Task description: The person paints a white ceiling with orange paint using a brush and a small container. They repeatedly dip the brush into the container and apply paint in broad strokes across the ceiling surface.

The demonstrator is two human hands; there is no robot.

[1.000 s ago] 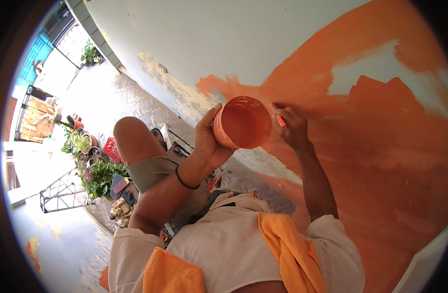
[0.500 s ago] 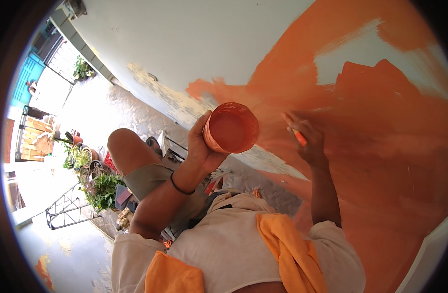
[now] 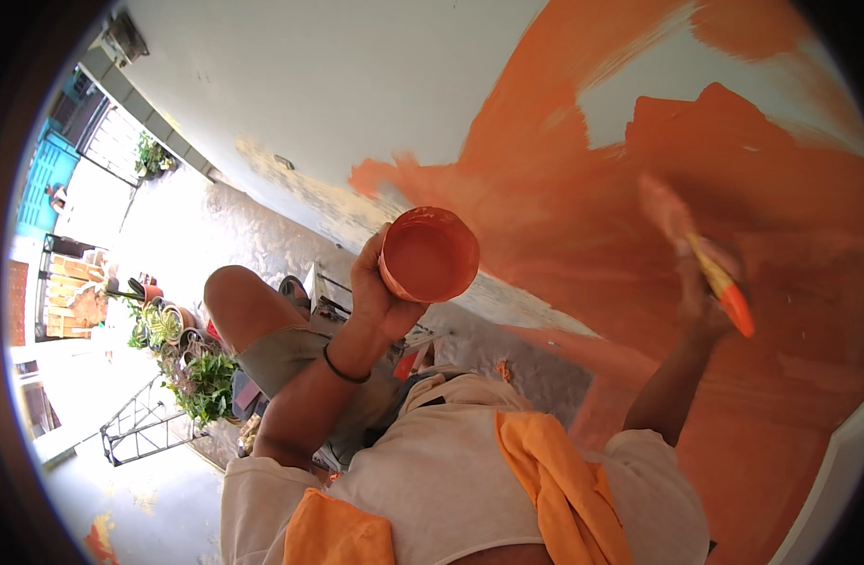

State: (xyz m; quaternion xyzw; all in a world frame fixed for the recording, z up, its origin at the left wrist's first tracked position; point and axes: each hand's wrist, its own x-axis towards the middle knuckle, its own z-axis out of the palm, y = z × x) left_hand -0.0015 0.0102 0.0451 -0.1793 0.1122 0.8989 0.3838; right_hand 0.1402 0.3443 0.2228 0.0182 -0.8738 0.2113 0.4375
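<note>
An orange cloth [image 3: 554, 471] lies over the person's shirt [image 3: 422, 471]. The left hand [image 3: 379, 303] clasps a reddish paint cup [image 3: 430, 256], its mouth facing the viewer; well apart, the right hand [image 3: 699, 306] grasps a brush [image 3: 708, 266], bristles [image 3: 665, 205] blurred, near the partly orange wall [image 3: 545, 235]. Potted plants [image 3: 204, 386] stand farther off.

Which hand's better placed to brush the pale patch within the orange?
Probably the right: the right hand holds the brush and appears nearer the pale patch in this view. The left hand is occupied, gripping the reddish cup.
</note>
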